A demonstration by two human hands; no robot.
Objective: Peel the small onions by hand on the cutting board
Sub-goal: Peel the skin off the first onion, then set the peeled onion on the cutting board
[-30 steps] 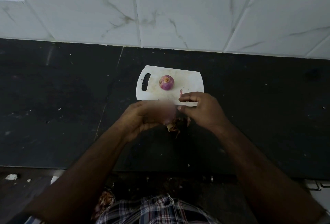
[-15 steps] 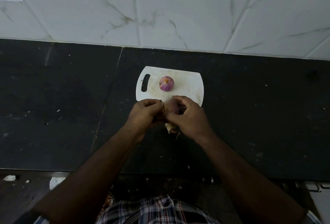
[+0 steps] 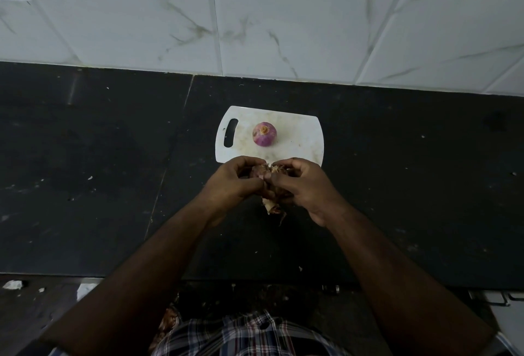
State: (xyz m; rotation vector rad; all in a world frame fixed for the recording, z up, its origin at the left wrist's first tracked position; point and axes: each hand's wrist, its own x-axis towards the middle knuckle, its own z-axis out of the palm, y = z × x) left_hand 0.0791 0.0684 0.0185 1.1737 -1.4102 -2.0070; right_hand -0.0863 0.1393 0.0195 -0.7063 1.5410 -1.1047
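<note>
- Filling the upper third of the frame, we see a white tiled wall with grey veining.
- Below it, across the middle of the frame, we see a dark countertop flecked with pale specks.
- At centre frame, we find the white cutting board, its handle slot to the left.
- Just below the board's near edge, we see the left hand and the right hand meeting, fingers of both curled and clamped on a small onion held between them above the counter.
- On the board, upper centre, we note a second onion, purple, sitting apart from the hands with its root end up.
- Under the hands, we make out loose peel scraps lying on the counter.
</note>
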